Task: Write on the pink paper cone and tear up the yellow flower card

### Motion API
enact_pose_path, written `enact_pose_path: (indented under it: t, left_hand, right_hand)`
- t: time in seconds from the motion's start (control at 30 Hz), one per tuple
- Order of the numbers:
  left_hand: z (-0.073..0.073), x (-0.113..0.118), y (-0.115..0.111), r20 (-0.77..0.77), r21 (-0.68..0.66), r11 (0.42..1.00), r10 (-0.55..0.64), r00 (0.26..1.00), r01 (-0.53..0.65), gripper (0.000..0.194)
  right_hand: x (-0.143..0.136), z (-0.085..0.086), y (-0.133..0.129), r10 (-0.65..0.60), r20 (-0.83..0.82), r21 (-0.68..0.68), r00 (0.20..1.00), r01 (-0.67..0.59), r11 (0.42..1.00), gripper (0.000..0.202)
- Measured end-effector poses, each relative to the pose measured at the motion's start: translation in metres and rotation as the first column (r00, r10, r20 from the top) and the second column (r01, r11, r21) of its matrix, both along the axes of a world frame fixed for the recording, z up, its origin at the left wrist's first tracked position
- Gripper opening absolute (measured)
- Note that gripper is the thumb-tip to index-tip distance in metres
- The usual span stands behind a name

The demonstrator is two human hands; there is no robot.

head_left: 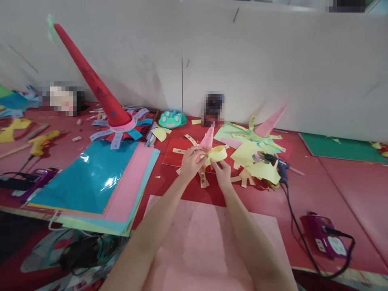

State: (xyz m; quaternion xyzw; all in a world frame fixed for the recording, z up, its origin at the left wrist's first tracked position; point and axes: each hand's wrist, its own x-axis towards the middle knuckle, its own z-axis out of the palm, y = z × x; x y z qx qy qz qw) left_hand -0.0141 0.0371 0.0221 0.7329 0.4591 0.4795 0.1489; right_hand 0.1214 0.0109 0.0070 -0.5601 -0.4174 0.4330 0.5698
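Both hands meet at a yellow paper ring [218,153] near the middle of the red table. My left hand [192,161] is closed on the ring's left side, beside a small pink paper cone [207,139]. With thumb and fingers pinched, my right hand [221,170] holds the ring's lower edge. Around and below them spread paper strips with dark printed marks, one [203,180] hanging toward me. A pale pink sheet [197,226] lies under my forearms.
At left stands a tall red cone [100,87] behind stacked coloured sheets [87,173]. A yellow glue gun [44,142] lies far left. On the right are a dark blue glue gun [282,169], a purple power strip [326,238] and another pink cone [271,121].
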Motion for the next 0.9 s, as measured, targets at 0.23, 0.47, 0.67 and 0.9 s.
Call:
enact_pose_path:
  t: [0.23,0.47,0.67,0.9]
  left_hand:
    - [-0.005,0.005,-0.005,-0.196,0.035,0.999,0.032,0.98,-0.025,0.017]
    - [-0.008,0.005,-0.004,-0.463,-0.005,0.982,0.167,0.87,-0.191,0.028]
    - [-0.009,0.009,-0.006,-0.509,-0.054,0.99,0.088,0.856,-0.133,0.028]
    - [-0.011,0.008,-0.005,-0.472,-0.121,0.985,0.051,0.88,-0.122,0.02]
  right_hand:
    - [-0.002,-0.004,-0.002,-0.034,0.182,-0.005,0.983,0.036,0.999,0.036]
    - [-0.001,-0.007,-0.003,-0.195,0.353,-0.006,0.915,0.21,0.978,0.039]
    - [-0.002,-0.009,-0.003,-0.206,0.406,0.038,0.89,0.208,0.977,0.037]
    - [-0.003,-0.005,-0.004,-0.097,0.219,-0.014,0.971,0.103,0.995,0.039]
